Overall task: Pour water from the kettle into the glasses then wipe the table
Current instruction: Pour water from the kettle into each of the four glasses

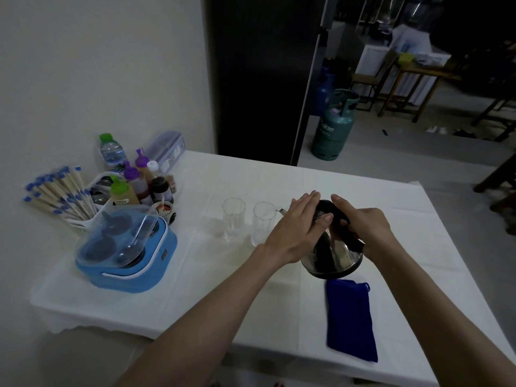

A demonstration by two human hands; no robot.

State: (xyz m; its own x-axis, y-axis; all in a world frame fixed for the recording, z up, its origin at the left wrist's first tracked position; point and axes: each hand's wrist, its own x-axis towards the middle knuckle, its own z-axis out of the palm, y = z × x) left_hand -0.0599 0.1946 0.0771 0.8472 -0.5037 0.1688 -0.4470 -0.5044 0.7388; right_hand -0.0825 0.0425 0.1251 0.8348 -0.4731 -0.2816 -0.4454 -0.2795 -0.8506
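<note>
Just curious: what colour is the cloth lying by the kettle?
Dark blue. The cloth shows best in the head view.

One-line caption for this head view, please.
Right hand tilts steel kettle toward nearer glass; left hand steadies lid; blue cloth waits.

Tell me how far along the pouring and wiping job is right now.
Done: nothing clearly; whether either glass holds water can't be told. In hand: the right hand grips the kettle by its black handle, tilted with its spout at the nearer glass, while the left hand lies flat on the lid. Left: the farther glass, then wiping the table; the blue cloth lies folded, untouched.
</note>
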